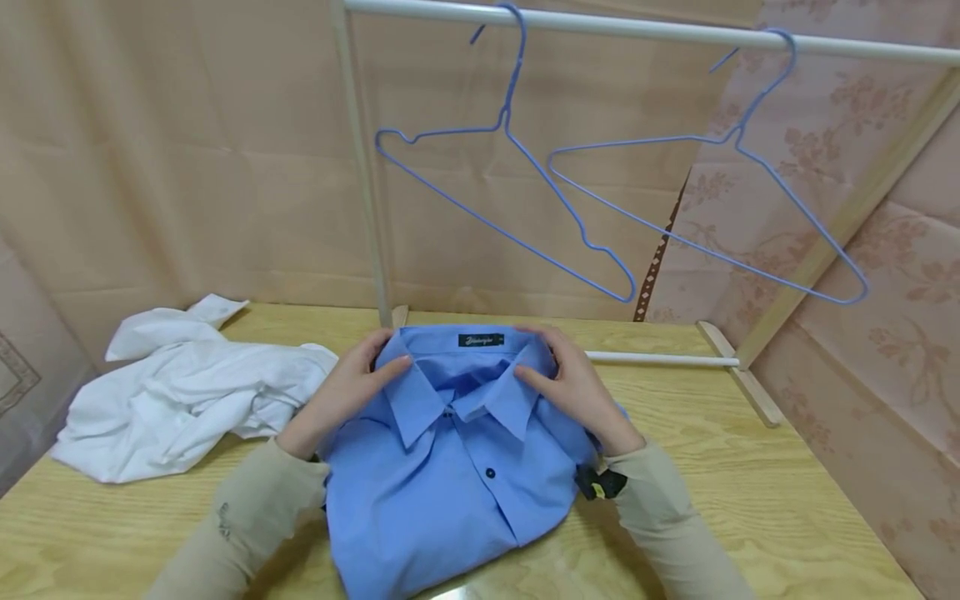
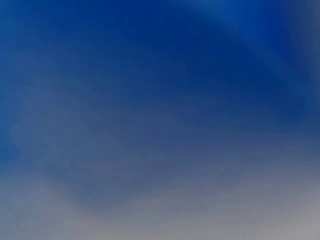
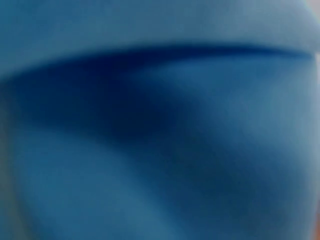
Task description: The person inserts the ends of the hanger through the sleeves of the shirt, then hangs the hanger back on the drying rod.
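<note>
A blue shirt (image 1: 420,517) with dark buttons lies on the wooden table, its collar (image 1: 416,400) towards the back and a black label (image 1: 481,340) showing inside the neck. My left hand (image 1: 356,375) grips the left side of the collar, thumb in front and fingers behind. On the collar's right side my right hand (image 1: 573,379) holds the cloth in the same way. The fingers behind the collar are mostly hidden. Blurred blue cloth (image 2: 165,75) fills the left wrist view, and blue folds (image 3: 240,125) fill the right wrist view; neither shows a hand clearly.
A crumpled white garment (image 1: 195,392) lies at the left of the table (image 1: 750,500). Behind the shirt stands a rack with a white top rail (image 1: 637,27) and a low bar (image 1: 660,358). Two blue wire hangers, a left hanger (image 1: 487,223) and a right hanger (image 1: 697,243), hang from the rail.
</note>
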The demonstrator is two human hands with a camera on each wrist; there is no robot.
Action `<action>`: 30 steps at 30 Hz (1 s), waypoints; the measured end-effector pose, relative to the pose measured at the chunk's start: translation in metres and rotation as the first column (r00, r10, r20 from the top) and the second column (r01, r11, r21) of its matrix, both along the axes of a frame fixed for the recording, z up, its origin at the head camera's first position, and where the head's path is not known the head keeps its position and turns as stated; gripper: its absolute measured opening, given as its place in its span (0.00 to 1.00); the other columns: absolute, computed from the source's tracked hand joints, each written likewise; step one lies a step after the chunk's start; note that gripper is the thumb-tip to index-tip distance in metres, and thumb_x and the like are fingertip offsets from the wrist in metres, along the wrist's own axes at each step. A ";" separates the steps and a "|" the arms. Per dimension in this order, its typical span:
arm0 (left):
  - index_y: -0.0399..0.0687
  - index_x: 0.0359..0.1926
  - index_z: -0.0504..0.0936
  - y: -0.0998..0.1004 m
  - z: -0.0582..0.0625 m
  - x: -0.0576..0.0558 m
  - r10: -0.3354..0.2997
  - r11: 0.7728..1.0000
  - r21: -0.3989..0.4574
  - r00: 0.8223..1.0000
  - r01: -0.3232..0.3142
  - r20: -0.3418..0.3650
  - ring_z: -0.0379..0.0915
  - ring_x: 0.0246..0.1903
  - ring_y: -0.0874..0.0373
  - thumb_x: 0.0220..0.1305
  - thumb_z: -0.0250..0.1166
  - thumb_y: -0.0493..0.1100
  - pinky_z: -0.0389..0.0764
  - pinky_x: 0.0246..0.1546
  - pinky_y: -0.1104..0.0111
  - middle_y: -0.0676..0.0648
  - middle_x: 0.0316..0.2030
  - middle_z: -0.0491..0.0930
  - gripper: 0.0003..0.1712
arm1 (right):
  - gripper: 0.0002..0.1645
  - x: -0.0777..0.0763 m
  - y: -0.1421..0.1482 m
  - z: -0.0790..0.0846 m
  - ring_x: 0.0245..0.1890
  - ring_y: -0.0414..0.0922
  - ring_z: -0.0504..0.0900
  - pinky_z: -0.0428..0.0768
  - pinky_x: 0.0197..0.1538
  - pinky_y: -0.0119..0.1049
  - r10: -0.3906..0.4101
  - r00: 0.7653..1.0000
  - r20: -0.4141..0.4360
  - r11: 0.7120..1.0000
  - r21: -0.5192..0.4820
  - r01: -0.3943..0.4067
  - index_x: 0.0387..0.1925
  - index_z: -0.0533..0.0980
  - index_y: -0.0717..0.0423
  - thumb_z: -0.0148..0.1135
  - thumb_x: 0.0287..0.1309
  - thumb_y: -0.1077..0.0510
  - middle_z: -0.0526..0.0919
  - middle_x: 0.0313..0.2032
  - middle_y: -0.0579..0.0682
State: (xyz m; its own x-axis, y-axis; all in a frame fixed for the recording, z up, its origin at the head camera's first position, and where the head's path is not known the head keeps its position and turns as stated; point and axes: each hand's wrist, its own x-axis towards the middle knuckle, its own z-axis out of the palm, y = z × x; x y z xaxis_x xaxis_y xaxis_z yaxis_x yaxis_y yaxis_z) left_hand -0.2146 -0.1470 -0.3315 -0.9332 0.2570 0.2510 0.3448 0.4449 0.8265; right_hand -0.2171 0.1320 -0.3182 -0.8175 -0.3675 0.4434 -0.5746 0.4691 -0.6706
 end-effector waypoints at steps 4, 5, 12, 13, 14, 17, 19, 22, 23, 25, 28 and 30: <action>0.46 0.53 0.65 0.001 0.001 0.002 0.008 1.000 0.017 1.000 -0.008 0.008 0.66 0.47 0.54 0.56 0.54 0.55 0.67 0.46 0.60 0.46 0.48 0.69 0.27 | 0.12 -0.001 0.000 -0.002 0.40 0.45 0.70 0.67 0.41 0.41 -0.017 0.999 -0.036 1.000 0.008 0.017 0.37 0.73 0.55 0.61 0.46 0.60 0.73 0.39 0.49; 0.46 0.52 0.66 0.001 0.001 0.002 0.020 1.000 0.019 1.000 -0.020 -0.005 0.66 0.47 0.55 0.56 0.54 0.55 0.67 0.46 0.60 0.46 0.48 0.70 0.27 | 0.10 -0.004 0.001 -0.005 0.38 0.44 0.70 0.67 0.39 0.40 -0.027 0.999 -0.041 1.000 0.004 0.027 0.34 0.73 0.53 0.61 0.46 0.59 0.73 0.38 0.47; 0.48 0.46 0.73 0.001 0.004 0.007 0.105 0.993 0.071 0.990 -0.099 -0.089 0.70 0.39 0.60 0.57 0.53 0.54 0.70 0.40 0.66 0.48 0.41 0.76 0.21 | 0.08 -0.015 0.007 -0.017 0.29 0.39 0.67 0.67 0.32 0.37 -0.055 0.992 -0.110 0.998 0.026 0.058 0.28 0.71 0.46 0.60 0.46 0.50 0.72 0.32 0.40; 0.48 0.46 0.73 0.001 0.005 0.008 0.113 0.992 0.075 0.989 -0.106 -0.096 0.71 0.38 0.60 0.56 0.53 0.54 0.70 0.39 0.67 0.49 0.40 0.76 0.21 | 0.08 -0.015 0.007 -0.017 0.29 0.39 0.67 0.67 0.31 0.38 -0.051 0.992 -0.118 0.998 0.031 0.055 0.27 0.70 0.46 0.60 0.47 0.50 0.72 0.32 0.40; 0.48 0.45 0.74 0.001 0.005 0.008 0.121 0.990 0.078 0.988 -0.114 -0.098 0.71 0.37 0.61 0.56 0.54 0.55 0.70 0.38 0.68 0.49 0.40 0.76 0.20 | 0.08 -0.015 0.007 -0.017 0.29 0.39 0.67 0.67 0.31 0.38 -0.049 0.991 -0.126 0.998 0.041 0.054 0.27 0.70 0.46 0.60 0.47 0.50 0.72 0.31 0.40; 0.48 0.45 0.74 0.002 0.005 0.008 0.124 0.989 0.088 0.987 -0.116 -0.099 0.71 0.36 0.61 0.56 0.54 0.54 0.70 0.37 0.70 0.49 0.39 0.77 0.20 | 0.08 -0.017 0.007 -0.018 0.28 0.39 0.66 0.67 0.29 0.37 -0.050 0.989 -0.142 0.996 0.067 0.060 0.26 0.69 0.47 0.60 0.48 0.52 0.71 0.30 0.41; 0.47 0.45 0.74 0.002 0.005 0.008 0.125 0.989 0.095 0.987 -0.116 -0.098 0.71 0.36 0.61 0.56 0.54 0.54 0.70 0.37 0.70 0.49 0.39 0.77 0.20 | 0.08 -0.018 0.007 -0.019 0.27 0.39 0.66 0.66 0.28 0.34 -0.057 0.988 -0.142 0.994 0.080 0.069 0.25 0.68 0.47 0.60 0.48 0.53 0.71 0.29 0.41; 0.47 0.45 0.75 0.002 0.004 0.007 0.159 0.984 0.091 0.982 -0.151 -0.099 0.71 0.37 0.61 0.56 0.54 0.54 0.70 0.37 0.71 0.49 0.39 0.77 0.20 | 0.08 -0.019 0.008 -0.020 0.24 0.39 0.65 0.65 0.25 0.32 -0.065 0.989 -0.130 0.992 0.095 0.078 0.25 0.68 0.47 0.59 0.48 0.54 0.70 0.26 0.42; 0.47 0.45 0.75 0.002 0.003 0.007 0.173 0.982 0.093 0.980 -0.164 -0.096 0.71 0.37 0.61 0.56 0.54 0.53 0.70 0.37 0.71 0.48 0.39 0.77 0.20 | 0.08 -0.018 0.008 -0.020 0.23 0.39 0.65 0.64 0.24 0.32 -0.068 0.990 -0.123 0.992 0.096 0.080 0.24 0.67 0.47 0.59 0.49 0.54 0.70 0.25 0.42; 0.46 0.45 0.75 0.001 0.003 0.006 0.195 0.978 0.095 0.977 -0.186 -0.088 0.71 0.37 0.61 0.57 0.54 0.53 0.70 0.37 0.71 0.48 0.39 0.78 0.20 | 0.08 -0.018 0.009 -0.018 0.21 0.40 0.64 0.63 0.23 0.32 -0.070 0.992 -0.107 0.992 0.099 0.080 0.24 0.67 0.47 0.58 0.49 0.54 0.69 0.23 0.43; 0.44 0.46 0.75 0.001 0.002 0.005 0.195 0.977 0.102 0.978 -0.187 -0.074 0.72 0.37 0.60 0.57 0.54 0.52 0.70 0.36 0.72 0.46 0.39 0.78 0.21 | 0.08 -0.017 0.011 -0.016 0.18 0.40 0.63 0.62 0.21 0.31 -0.075 0.995 -0.069 0.993 0.084 0.081 0.24 0.67 0.47 0.57 0.51 0.53 0.68 0.20 0.44; 0.44 0.46 0.75 0.001 0.002 0.004 0.186 0.978 0.107 0.980 -0.179 -0.069 0.72 0.37 0.60 0.57 0.54 0.52 0.71 0.36 0.72 0.46 0.39 0.78 0.21 | 0.08 -0.016 0.013 -0.014 0.18 0.40 0.63 0.62 0.21 0.31 -0.075 0.996 -0.037 0.994 0.071 0.078 0.25 0.67 0.47 0.56 0.52 0.52 0.68 0.19 0.44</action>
State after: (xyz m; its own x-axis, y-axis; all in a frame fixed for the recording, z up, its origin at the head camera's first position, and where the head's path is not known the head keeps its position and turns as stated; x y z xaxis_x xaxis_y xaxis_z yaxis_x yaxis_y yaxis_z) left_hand -0.2103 -0.1462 -0.3293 -0.9386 0.0543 0.3407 0.3306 0.4234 0.8435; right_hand -0.2335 0.1452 -0.3324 -0.8292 -0.3367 0.4462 -0.5573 0.5594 -0.6136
